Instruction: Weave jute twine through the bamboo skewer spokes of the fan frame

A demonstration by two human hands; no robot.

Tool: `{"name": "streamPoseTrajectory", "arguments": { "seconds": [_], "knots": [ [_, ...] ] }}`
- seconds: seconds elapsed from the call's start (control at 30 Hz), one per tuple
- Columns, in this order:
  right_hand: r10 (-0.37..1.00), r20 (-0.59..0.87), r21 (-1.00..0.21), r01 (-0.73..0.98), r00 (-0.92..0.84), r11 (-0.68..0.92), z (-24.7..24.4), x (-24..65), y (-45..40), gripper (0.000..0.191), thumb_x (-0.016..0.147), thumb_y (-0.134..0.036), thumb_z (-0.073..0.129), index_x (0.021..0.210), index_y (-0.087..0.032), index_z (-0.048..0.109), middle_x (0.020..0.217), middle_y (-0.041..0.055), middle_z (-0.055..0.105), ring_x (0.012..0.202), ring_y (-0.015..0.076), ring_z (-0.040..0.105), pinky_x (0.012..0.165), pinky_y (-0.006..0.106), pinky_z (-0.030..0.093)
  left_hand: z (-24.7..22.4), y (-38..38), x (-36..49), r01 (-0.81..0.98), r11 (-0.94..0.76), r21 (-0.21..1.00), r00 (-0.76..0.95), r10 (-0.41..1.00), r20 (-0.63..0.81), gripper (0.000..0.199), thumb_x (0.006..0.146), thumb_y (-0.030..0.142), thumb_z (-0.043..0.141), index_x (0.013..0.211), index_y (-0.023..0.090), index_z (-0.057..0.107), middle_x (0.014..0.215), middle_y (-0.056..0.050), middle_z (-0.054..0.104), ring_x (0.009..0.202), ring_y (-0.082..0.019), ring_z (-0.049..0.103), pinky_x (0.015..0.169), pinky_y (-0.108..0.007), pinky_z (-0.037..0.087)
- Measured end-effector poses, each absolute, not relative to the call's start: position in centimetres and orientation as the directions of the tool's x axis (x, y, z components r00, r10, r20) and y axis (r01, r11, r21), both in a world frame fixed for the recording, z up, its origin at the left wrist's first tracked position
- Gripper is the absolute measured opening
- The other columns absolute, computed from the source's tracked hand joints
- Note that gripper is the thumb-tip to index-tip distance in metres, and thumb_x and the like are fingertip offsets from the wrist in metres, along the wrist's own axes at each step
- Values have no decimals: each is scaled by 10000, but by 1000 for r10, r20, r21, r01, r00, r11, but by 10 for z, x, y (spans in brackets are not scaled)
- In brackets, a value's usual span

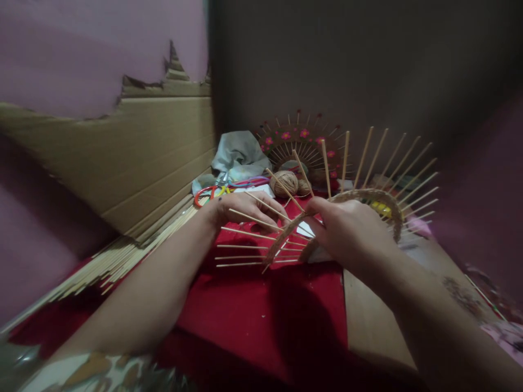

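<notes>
A fan-shaped frame (359,195) of thin wooden sticks, joined by a brown woven band, is held up over a red cloth (245,305). My right hand (347,223) is closed round the band near its middle, thumb and fingers pinching it. Behind the sticks on the left side is my left hand (257,209), its fingers stretched towards the band and loosely apart, with nothing visibly gripped. The stick ends point outward to the left, up and to the right. Part of the band is hidden behind my right hand.
Loose sticks (122,261) lie along a torn cardboard sheet (163,147) at the left. Behind the hands are orange-handled scissors (204,196), a ball of twine (284,184), a grey cloth bag (240,152) and a flower-decorated fan (304,136). A wooden board (371,326) lies at the right.
</notes>
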State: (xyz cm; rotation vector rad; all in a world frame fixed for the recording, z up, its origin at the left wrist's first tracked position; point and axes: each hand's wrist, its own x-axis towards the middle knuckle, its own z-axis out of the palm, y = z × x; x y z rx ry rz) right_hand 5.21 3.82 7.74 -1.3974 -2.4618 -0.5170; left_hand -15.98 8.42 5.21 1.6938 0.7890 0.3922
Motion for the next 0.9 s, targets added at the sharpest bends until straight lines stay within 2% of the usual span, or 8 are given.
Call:
{"name": "streamPoseTrajectory", "arguments": {
  "seconds": [0.1,0.2,0.33,0.43,0.63,0.9],
  "knots": [
    [780,392,176,872,-488,457,78,53,39,191,834,-300,459,870,-228,632,651,58,660,554,188,578,469,274,219,49,87,-157,344,-187,920,706,697,-123,285,686,189,674,961,116,684,581,-17,594,470,-77,437,421,-196,327],
    [786,399,176,881,-472,440,79,53,38,193,832,-303,457,858,-228,633,647,60,658,543,186,571,469,275,213,50,88,-154,365,-274,889,705,706,-72,191,699,218,662,845,102,703,605,-32,598,509,-91,460,461,-210,354],
    [782,418,171,885,-463,433,80,54,38,197,828,-321,466,846,-232,640,653,57,660,559,186,576,475,277,212,54,86,-154,336,-367,868,734,679,3,123,703,222,664,760,123,710,790,-57,638,672,-137,532,580,-229,410],
    [779,420,177,884,-465,432,80,54,39,210,832,-328,459,845,-228,644,650,60,659,563,192,582,476,281,209,55,85,-156,279,-364,889,758,652,29,95,711,201,654,730,124,705,949,-72,631,757,-150,547,640,-237,429],
    [782,366,184,863,-505,471,79,52,38,205,838,-306,450,843,-227,640,675,64,673,609,203,608,488,283,230,51,86,-149,337,-171,926,820,537,-199,127,716,178,640,821,142,702,646,-35,638,548,-119,525,559,-241,430],
    [811,302,185,866,-501,465,80,49,36,202,839,-320,453,862,-223,629,693,67,676,625,205,612,489,277,235,44,88,-144,399,-241,885,741,653,-156,213,703,86,567,835,157,717,595,11,603,536,-87,490,503,-182,373]
  ]
}}
